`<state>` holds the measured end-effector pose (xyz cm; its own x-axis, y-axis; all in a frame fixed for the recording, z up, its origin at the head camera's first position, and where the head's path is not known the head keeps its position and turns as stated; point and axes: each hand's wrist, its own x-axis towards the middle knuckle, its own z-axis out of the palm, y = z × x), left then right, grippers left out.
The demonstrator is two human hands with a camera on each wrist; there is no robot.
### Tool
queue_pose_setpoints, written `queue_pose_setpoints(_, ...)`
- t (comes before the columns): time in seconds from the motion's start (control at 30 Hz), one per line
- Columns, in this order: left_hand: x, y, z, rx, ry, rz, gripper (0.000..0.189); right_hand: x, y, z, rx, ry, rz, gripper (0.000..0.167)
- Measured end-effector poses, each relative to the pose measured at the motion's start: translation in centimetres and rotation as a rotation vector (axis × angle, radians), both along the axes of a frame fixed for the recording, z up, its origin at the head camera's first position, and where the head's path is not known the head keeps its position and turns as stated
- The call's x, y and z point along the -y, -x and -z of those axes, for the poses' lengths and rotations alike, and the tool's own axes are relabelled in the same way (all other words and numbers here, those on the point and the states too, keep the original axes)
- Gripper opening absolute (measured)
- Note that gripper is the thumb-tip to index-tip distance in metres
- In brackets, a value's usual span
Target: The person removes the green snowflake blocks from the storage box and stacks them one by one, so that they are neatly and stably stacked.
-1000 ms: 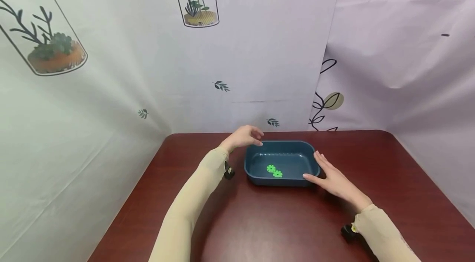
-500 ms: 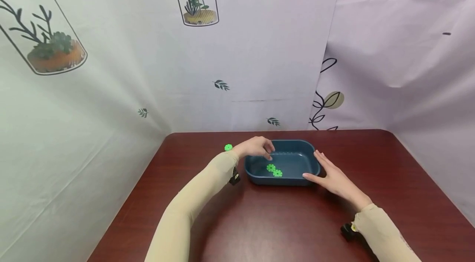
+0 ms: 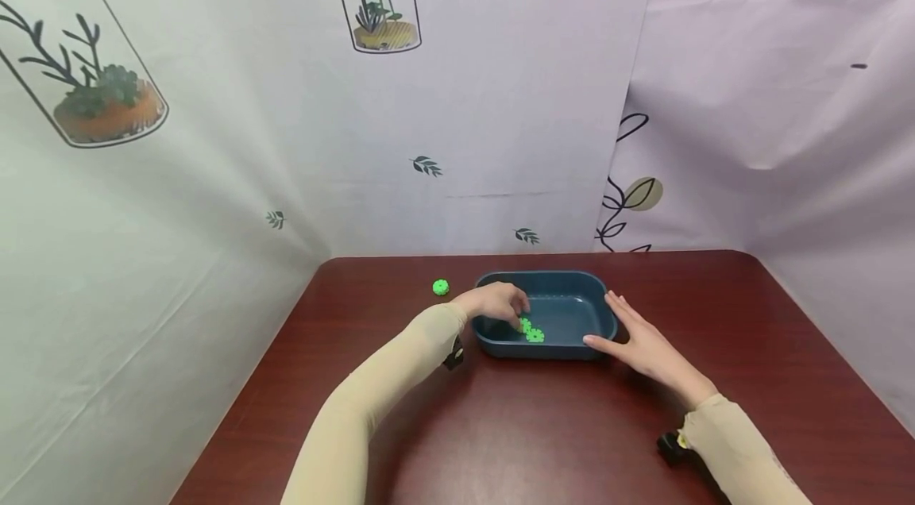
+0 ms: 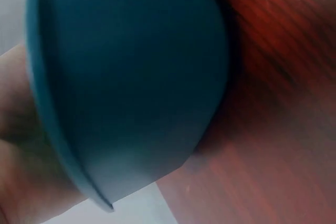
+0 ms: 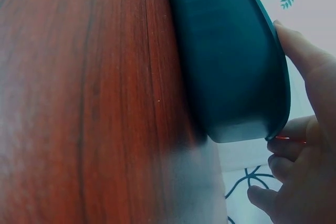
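Observation:
A dark blue tray stands on the red-brown table. In it lie two green gear-shaped pieces, one lying free and one under my left fingertips. My left hand reaches down over the tray's left rim, and its curled fingers pinch that piece. My right hand lies flat and straight against the tray's right wall. The left wrist view shows only the tray's outer wall, blurred. In the right wrist view my straight fingers touch the tray's rim.
A third green gear piece lies on the table just left of the tray. Patterned cloth walls close in the table at the back and on both sides. The table's front half is bare wood.
My left hand has come from the tray's far left corner down into the tray onto a green piece. The piece on the table came into sight. The right hand has stayed still.

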<state>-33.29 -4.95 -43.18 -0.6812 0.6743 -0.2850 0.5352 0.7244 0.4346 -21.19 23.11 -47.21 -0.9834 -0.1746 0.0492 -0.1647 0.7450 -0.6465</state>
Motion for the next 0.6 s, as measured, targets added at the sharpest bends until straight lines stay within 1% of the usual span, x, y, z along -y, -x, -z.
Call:
queue_pose_setpoints(0.17,-0.4,-0.1,0.5,-0.022,0.025,0.001,0.035,-0.1,0.0,0.0,-0.002,0.005,-0.002,0.107)
queue_pose_setpoints(0.43,-0.7,-0.4,1.0,-0.063,0.024,0.013,0.031,-0.1,-0.1,0.0,0.002,0.006,-0.002,0.107)
queue_pose_setpoints(0.6,-0.8,-0.4,1.2,-0.06,0.023,0.007,0.026,-0.1,0.0,0.1,0.0,0.004,-0.004,0.108)
